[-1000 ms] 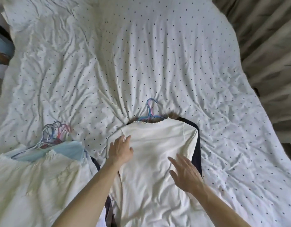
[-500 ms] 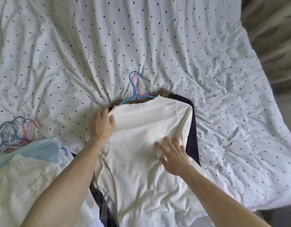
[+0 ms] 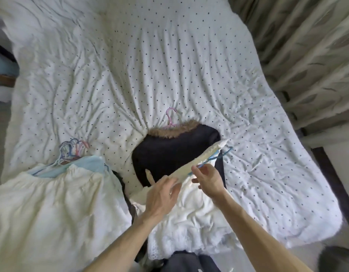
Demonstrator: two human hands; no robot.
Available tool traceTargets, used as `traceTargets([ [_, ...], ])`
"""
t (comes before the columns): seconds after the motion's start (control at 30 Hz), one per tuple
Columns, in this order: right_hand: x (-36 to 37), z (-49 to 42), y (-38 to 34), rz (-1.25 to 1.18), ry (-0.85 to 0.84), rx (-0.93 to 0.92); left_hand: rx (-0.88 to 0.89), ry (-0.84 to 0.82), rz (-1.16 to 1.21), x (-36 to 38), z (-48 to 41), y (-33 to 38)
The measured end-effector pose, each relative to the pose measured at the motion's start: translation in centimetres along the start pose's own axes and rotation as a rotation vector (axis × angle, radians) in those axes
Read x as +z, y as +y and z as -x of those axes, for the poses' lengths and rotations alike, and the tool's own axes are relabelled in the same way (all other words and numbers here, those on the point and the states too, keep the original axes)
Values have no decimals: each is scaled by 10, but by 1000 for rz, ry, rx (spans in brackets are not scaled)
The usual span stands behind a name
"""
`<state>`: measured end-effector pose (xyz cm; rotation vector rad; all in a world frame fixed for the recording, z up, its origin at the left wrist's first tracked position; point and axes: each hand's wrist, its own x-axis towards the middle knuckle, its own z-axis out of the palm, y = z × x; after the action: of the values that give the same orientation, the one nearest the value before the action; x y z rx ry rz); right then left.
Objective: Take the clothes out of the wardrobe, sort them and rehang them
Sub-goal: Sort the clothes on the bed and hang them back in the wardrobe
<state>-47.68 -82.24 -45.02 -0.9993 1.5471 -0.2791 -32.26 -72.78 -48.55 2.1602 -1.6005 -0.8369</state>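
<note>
Much of the blue hanger (image 3: 228,150) was buried inside the white top (image 3: 193,216); only its hook and a short run of wire showed past the raised neckline. The right hand (image 3: 209,179) pinched that neckline and the wire together between thumb and forefinger. The left hand (image 3: 162,197) lay against the lower end of the lifted edge, back towards me, and I could not tell whether its fingers gripped the cloth or only touched it. The top's body sat crumpled on the near part of the bed (image 3: 130,65), covering the lower half of the dark coat (image 3: 169,154).

To the left, a pile of pale clothes (image 3: 52,203) ran off the edge of sight, and the tangle of hangers (image 3: 71,152) at its head was too knotted to count.

Half a second before, the top had lain flat over the coat, hiding it, the left hand clutching its shoulder and the right spread flat on it. Now it was peeled up and swung right, baring the coat's fur collar (image 3: 171,131) and a pink hanger (image 3: 170,118).
</note>
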Motion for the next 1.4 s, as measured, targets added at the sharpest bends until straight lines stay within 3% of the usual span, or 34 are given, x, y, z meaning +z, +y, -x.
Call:
traceTargets([
  [0.17,-51,72,31,-99,49,-21,143,-226,-23,-1,56,54],
  [0.33,-148,163,59,57,94,-189,361,-166,-85,-22,52,129],
  [0.47,-236,257,76,266,184,-282,732,-113,-184,-25,40,242],
  [0.63,-322,375,113,444,500,-308,1196,-122,-289,-1,102,395],
  [0.87,-382,492,215,268,909,-236,1170,-610,76,64,243,508],
  [0.97,-386,526,260,267,1021,-163,1183,-819,102,94,295,534],
  [1.23,-364,599,330,123,1358,50,1442,-1103,-6,150,395,587],
  [1.4,-335,629,354,-105,1647,71,1558,-1202,8,169,438,609],
])
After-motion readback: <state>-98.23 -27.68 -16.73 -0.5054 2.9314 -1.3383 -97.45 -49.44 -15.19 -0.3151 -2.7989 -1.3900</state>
